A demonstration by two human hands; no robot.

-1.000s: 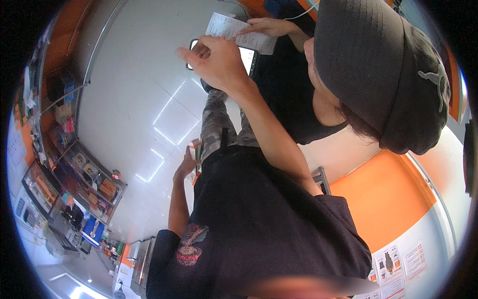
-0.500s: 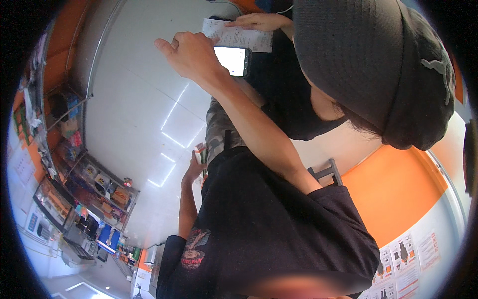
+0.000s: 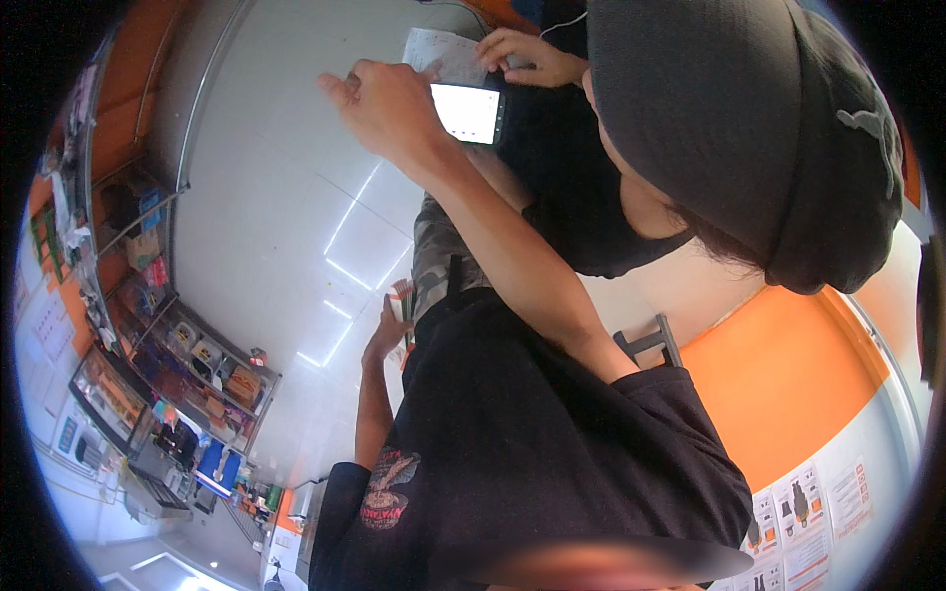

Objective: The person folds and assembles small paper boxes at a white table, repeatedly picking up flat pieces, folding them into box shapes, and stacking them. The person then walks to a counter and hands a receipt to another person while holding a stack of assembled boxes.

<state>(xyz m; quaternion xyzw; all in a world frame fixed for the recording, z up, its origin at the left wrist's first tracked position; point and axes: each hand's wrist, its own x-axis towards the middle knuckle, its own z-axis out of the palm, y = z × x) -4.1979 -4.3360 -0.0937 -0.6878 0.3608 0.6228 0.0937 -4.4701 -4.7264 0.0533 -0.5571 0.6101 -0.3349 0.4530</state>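
Note:
My right hand is held out past a lit phone, thumb spread away from the other fingers, which are partly hidden. I see nothing held in it. A co-worker in a dark cap leans in from the right, one forearm reaching beneath the phone. The co-worker's other hand, fingers bent, is at the right side of a white paper sheet. Lower down, beside my hip, my left hand is closed around a small striped orange, green and white bundle, partly hidden by my body.
A pale glossy surface with light reflections spreads to the left. Beyond it stand shelves with boxes and goods. On the right are a dark grey frame, an orange panel and pinned printed sheets.
The co-worker's hand has lifted from the print and moved right, its fingers bending. The sheet has shifted and its printing shows less. My hands keep nearly the same pose.

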